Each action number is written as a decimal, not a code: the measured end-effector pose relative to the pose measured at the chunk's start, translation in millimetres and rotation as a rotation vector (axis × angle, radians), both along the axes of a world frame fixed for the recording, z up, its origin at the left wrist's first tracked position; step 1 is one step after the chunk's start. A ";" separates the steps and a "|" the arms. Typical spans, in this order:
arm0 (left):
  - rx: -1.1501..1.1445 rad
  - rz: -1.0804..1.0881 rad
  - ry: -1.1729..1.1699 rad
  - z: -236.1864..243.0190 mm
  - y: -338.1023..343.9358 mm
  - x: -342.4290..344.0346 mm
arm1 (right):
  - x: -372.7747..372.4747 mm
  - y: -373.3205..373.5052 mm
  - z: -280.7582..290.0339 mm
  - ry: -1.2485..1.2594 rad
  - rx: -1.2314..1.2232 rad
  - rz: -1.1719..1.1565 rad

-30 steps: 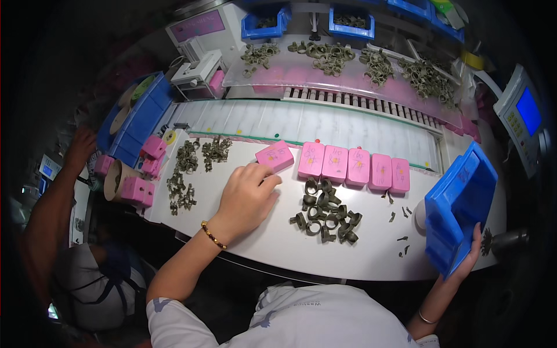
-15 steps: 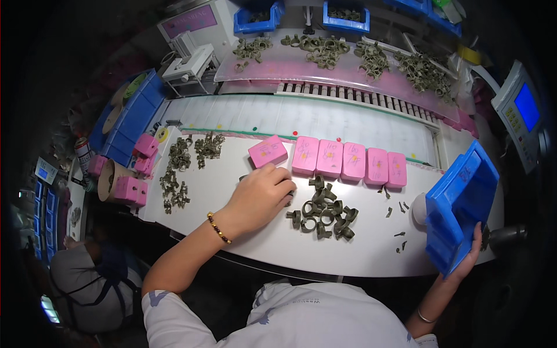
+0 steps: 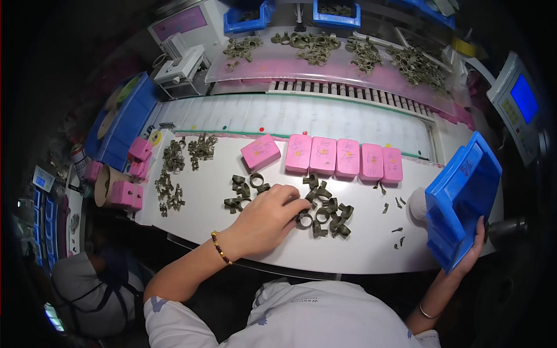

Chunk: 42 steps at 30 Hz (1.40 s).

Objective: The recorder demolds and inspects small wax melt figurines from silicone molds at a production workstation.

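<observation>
Left hand [image 3: 267, 217] had just shifted right, off the area by the tilted pink block [image 3: 260, 153], and sat at the near heap of dark rings [image 3: 332, 204]. That move bared a smaller ring group [image 3: 234, 203], so rings now showed on both sides of the hand: handling was centred on the gap between them. Fingers bent, tips at the heap's left edge; couldn't tell if a ring was pinched. Right hand [image 3: 471, 255] gripped the blue bin [image 3: 448, 203] by its lower edge, held tilted, well right of the heap; no change there. Heap lay between both hands, much closer to the left. Further out: row of five pink blocks [image 3: 347, 158] behind the heap, thin scraps [image 3: 397, 229] near the bin, small metal fittings [image 3: 168, 191] far left, conveyor [image 3: 232, 116] beyond.
</observation>
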State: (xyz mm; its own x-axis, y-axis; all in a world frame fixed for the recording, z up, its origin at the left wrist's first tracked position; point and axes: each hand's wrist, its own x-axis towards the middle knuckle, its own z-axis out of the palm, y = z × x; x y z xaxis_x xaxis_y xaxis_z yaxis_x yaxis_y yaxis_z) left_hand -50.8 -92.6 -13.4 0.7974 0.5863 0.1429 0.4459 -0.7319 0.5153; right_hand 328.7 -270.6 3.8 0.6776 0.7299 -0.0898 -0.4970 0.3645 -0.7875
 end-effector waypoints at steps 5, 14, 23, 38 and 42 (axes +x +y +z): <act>0.049 0.061 0.079 4.3 3.4 -12.8 | 1.6 -2.7 1.0 -0.015 0.014 0.003; 0.085 0.049 -0.149 10.5 -13.0 13.0 | 4.4 -1.2 1.7 -0.007 -0.004 -0.031; 0.236 0.031 0.008 -4.7 -7.1 3.6 | 3.0 -6.7 6.2 -0.013 0.003 -0.050; 0.310 -0.028 -0.089 -20.6 -24.9 36.7 | 7.4 -8.7 0.3 -0.001 0.036 -0.048; 0.294 0.011 -0.078 -16.6 -15.6 26.9 | 9.8 -10.9 -1.3 -0.024 0.017 -0.070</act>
